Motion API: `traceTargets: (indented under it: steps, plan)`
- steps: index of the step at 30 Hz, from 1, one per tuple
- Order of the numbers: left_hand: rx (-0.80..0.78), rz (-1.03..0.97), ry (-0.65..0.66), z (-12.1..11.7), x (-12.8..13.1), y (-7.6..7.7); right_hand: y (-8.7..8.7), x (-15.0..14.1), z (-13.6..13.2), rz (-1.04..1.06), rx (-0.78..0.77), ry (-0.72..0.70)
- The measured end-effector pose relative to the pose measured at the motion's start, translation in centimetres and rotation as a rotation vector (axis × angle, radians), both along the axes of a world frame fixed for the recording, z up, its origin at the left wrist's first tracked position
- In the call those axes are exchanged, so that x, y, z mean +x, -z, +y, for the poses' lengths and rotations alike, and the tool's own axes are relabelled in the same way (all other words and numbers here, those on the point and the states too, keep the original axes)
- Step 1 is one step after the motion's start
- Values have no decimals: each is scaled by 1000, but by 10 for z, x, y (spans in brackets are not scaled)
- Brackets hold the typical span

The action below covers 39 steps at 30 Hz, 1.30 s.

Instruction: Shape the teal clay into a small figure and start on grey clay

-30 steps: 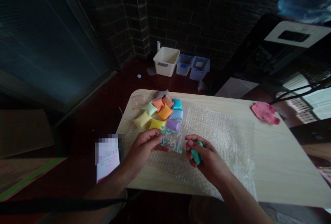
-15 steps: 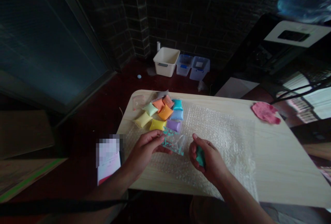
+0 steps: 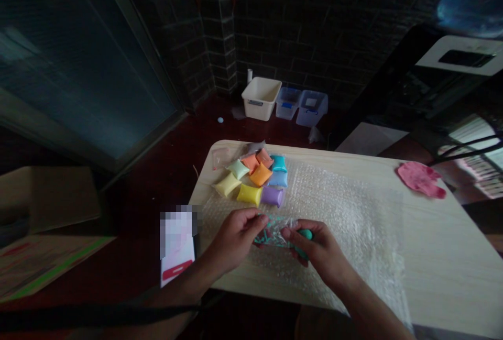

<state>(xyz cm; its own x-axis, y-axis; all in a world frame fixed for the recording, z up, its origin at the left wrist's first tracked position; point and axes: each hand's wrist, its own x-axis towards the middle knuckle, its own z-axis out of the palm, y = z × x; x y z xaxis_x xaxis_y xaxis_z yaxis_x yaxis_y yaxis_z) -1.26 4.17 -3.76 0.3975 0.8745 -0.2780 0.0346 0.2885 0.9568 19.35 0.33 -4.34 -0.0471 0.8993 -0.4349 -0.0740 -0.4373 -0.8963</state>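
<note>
A clear plastic bag (image 3: 274,232) smeared with green bits stretches between my two hands. Its left end is pinched in my left hand (image 3: 240,232), thumb on top. My right hand (image 3: 318,245) is closed around a lump of green modelling clay (image 3: 305,235), and its thumb and forefinger grip the bag's right end. Part of the clay is hidden by the fingers. Just beyond the bag lie several small packets of coloured clay, among them a yellow packet (image 3: 249,194), a purple packet (image 3: 272,196) and an orange packet (image 3: 261,174).
Bubble wrap (image 3: 338,214) covers the middle of the wooden table (image 3: 440,256). A flattened pink piece (image 3: 421,178) lies at the far right. A small clear bag (image 3: 220,158) rests at the back left corner. On the floor behind stand a white basket (image 3: 261,100) and two clear bins.
My right hand, with the green clay, has come left to the bag and taken hold of its right end. The bag is now stretched between both hands. The view has shifted slightly.
</note>
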Motion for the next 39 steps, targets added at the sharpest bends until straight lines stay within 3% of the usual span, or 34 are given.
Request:
traceTargets:
  steps: [3,5,7,10,15,23,29,32,35,39]
  plan:
    - [163,111,-25,1,-3,-4,-2,-1,2,-24,19,-46]
    - [193,136,-104,5,-8,-9,-2,-1,3,-30,26,-13]
    - [141,70,-263,14,-15,-13,-3,0,4,-1,24,58]
    - [4,-170,-603,35,-33,-17,-3,2,5,133,18,151]
    - [-2,-256,-738,72,-65,-14,-1,-1,6,406,-66,238]
    - [28,-120,-755,115,-81,-4,-24,-11,-1,350,-1,160]
    - [-21,130,-645,144,-72,7,-31,-15,-5,402,7,143]
    - [12,232,-613,150,-79,-5,-32,-14,-7,397,-8,125]
    - [97,255,-625,141,-89,-29,-36,-14,-8,366,0,112]
    - [135,146,-575,84,-78,-55,-39,-19,-6,301,60,127]
